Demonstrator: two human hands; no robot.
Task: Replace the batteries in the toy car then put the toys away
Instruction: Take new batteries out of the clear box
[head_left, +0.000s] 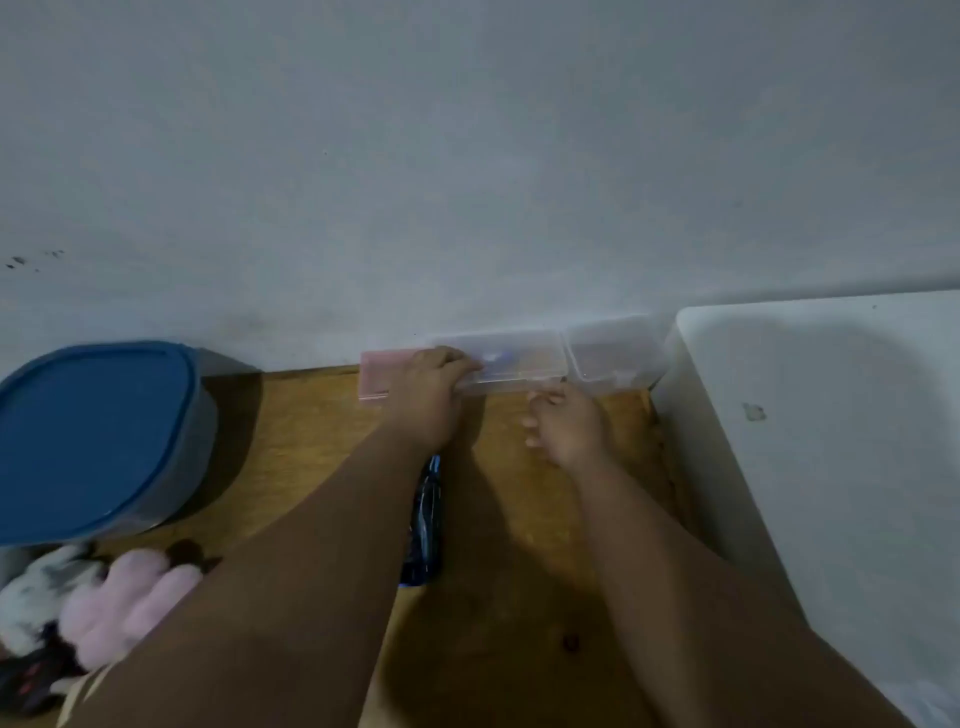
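Fingers (460, 364) of the left hand (428, 400) curled over the near-left edge of the clear plastic case (511, 361); right hand (569, 428) loosely curled at its front edge, contents, if any, not discernible.

Relative to the case: pink box (375, 375) touched its left end; second clear box (615, 351) adjoined its right end; toy car (427, 519) lay well in front, partly under the left forearm; blue-lidded tub (98, 436) and plush toys (104, 608) lay far left; white cabinet (831, 441) stood right. Risk, as judged: the one-edge grip could tip the case and spill its contents; the forearm could knock the car. No legible labels or writing; image blurred.
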